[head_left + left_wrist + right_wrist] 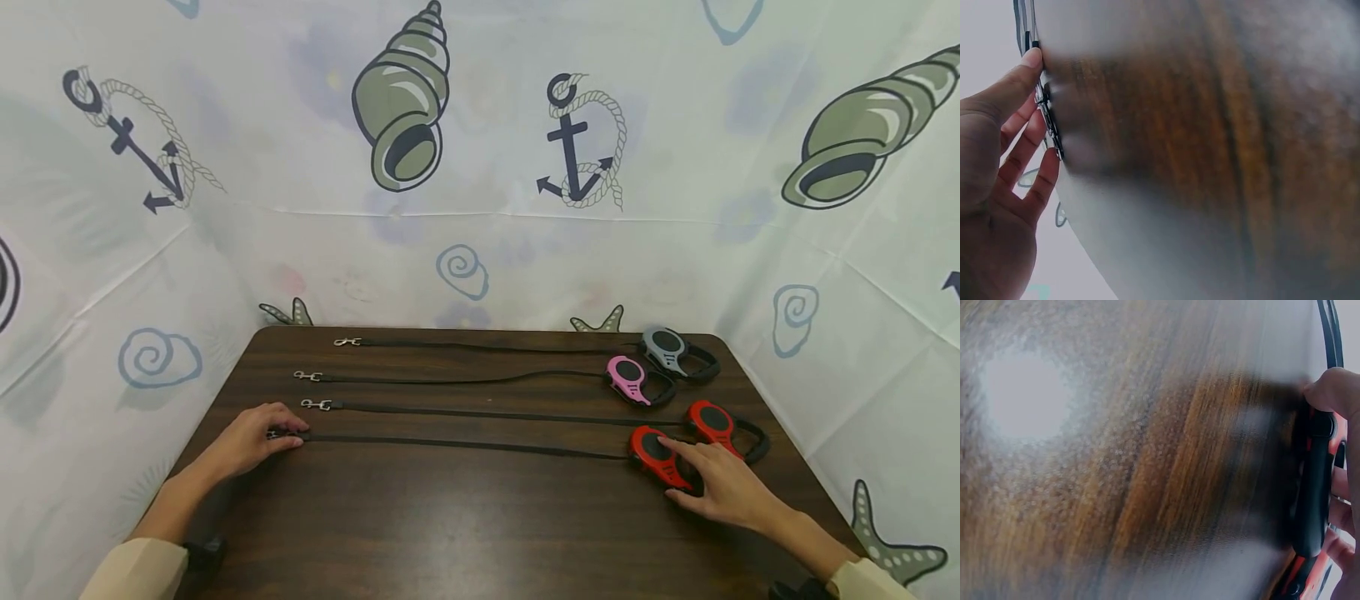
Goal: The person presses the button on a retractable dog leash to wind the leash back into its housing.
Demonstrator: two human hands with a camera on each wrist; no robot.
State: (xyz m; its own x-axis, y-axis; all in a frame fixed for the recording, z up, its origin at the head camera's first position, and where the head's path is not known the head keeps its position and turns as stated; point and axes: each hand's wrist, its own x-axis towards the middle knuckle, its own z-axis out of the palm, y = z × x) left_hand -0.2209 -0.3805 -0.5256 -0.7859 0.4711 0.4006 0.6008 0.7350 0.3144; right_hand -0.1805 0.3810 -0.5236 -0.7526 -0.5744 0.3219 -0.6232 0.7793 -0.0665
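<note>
Four retractable dog leashes lie stretched across the dark brown table (450,517), metal clips at left and reels at right. My left hand (255,437) pinches the clip end of the nearest leash, the clip (1052,125) showing between thumb and fingers in the left wrist view. The black strap (465,446) runs straight from there to the red reel (643,446). On that reel, my right hand (723,483) grips with the thumb at the near side and fingers over the top. Its black handle (1314,494) shows beside the palm in the right wrist view.
Behind it lies a second red leash (708,419), then a pink one (626,373) and a grey one (664,340) farther back. Their metal clips, such as the rearmost clip (347,342), are at left. A patterned white curtain (510,250) surrounds the table's back and sides.
</note>
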